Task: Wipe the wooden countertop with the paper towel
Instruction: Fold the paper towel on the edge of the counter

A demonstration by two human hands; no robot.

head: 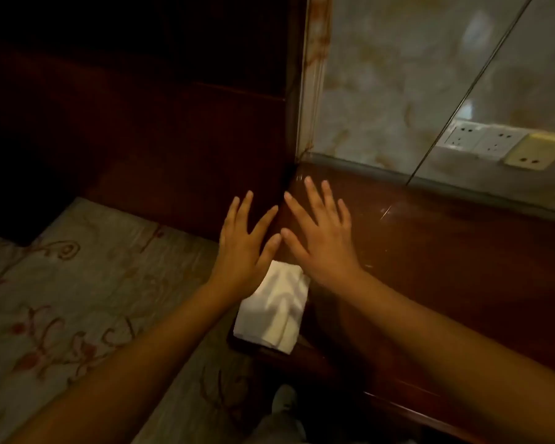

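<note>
A folded white paper towel [271, 310] lies on the left end of the dark, glossy wooden countertop [430, 251], near its front corner. My left hand [245, 248] hovers just beyond the towel with fingers spread, its wrist covering the towel's upper left edge. My right hand [321, 238] is spread flat over the countertop to the right of the towel, palm down, holding nothing. Whether the palms touch the wood I cannot tell. The two index fingers nearly meet above the towel.
A marble wall [398, 75] with a row of power sockets [494, 144] rises behind the countertop. A dark wooden panel [173, 139] stands at the left. Patterned carpet [77, 299] covers the floor below, and a shoe [284, 402] shows near the bottom.
</note>
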